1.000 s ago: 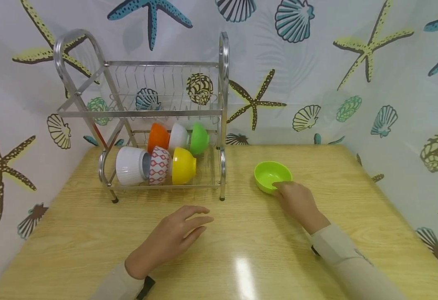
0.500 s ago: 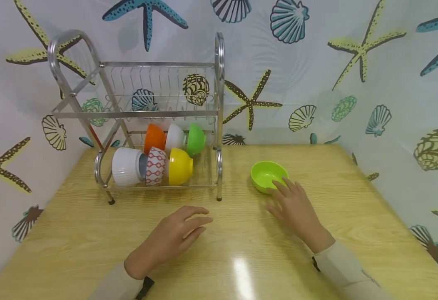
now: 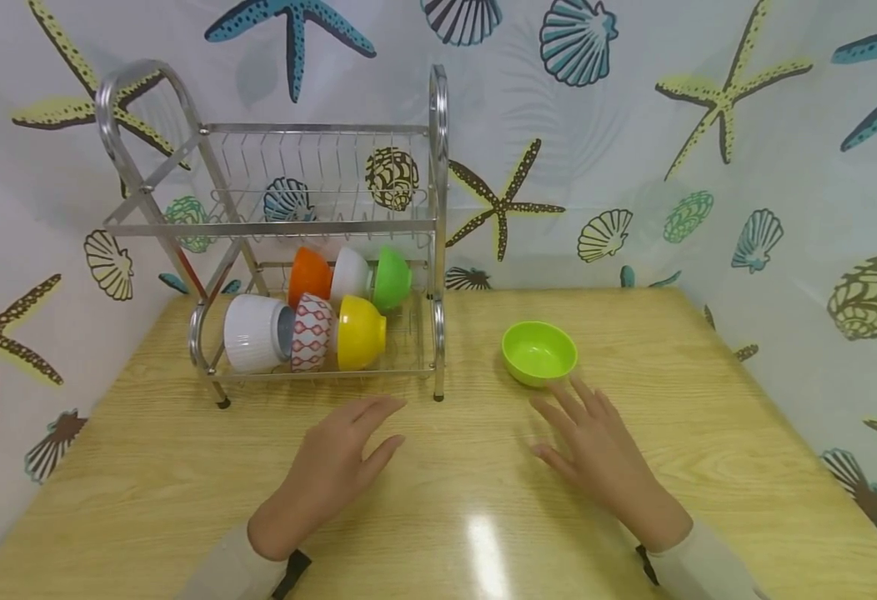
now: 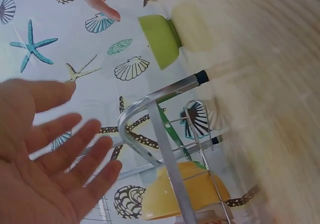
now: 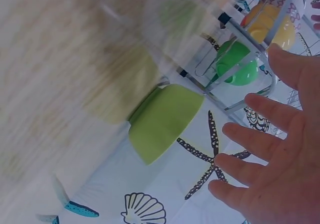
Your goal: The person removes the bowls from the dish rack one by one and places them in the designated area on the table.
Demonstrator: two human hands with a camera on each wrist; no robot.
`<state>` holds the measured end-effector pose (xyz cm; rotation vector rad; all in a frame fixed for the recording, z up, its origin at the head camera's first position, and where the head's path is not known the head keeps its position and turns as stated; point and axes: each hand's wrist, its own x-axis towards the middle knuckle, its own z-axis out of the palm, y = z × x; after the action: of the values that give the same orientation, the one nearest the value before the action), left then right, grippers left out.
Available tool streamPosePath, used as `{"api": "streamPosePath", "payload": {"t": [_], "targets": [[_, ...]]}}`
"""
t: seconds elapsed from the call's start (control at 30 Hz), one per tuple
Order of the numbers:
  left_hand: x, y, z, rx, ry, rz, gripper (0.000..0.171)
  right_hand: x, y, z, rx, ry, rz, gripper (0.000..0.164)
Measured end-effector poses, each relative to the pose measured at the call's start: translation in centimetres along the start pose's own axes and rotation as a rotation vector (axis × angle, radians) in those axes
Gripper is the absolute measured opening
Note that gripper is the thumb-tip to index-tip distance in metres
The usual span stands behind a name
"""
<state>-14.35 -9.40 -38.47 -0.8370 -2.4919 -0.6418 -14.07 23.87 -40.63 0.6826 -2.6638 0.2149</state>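
A lime-green bowl [image 3: 539, 352] stands upright on the wooden table, right of the dish rack. Just in front of it, my right hand [image 3: 596, 446] is held with fingers spread and nothing in them. In the right wrist view the bowl [image 5: 165, 121] appears beyond the fingertips. My left hand [image 3: 337, 462] hovers over the table before the rack, its fingers extended and holding nothing. The left wrist view shows that palm [image 4: 35, 169] bare. On the rack's lower tier, a yellow bowl [image 3: 361, 333], a red-patterned bowl [image 3: 311, 333] and a white ribbed bowl [image 3: 251, 333] lie on their sides.
The two-tier metal dish rack [image 3: 269, 227] stands at the back left. Behind its front row sit an orange bowl [image 3: 308, 275], a white bowl [image 3: 350, 273] and a green bowl [image 3: 393, 279]. A sea-patterned curtain [image 3: 618, 150] encloses the wooden table [image 3: 543, 550] at the back and sides.
My right hand has let go of the lime-green bowl's rim, spread its fingers and drawn back towards me. My left hand has shifted slightly. The bowl stays on the table.
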Motion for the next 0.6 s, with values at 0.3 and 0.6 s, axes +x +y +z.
{"api": "streamPosePath", "payload": {"t": [0.3,0.6], "targets": [[2.0,-1.1,-1.4,-0.096,0.115,-0.197,0.051,-1.1,-1.0,-0.8,0.034,-0.035,0.0,0.057],[4.2,-3.9,-2.6,-0.261,0.137,-0.301,0.058,-1.8,-1.9,-1.4,0.041,-0.036,-0.014,0.059]]}}
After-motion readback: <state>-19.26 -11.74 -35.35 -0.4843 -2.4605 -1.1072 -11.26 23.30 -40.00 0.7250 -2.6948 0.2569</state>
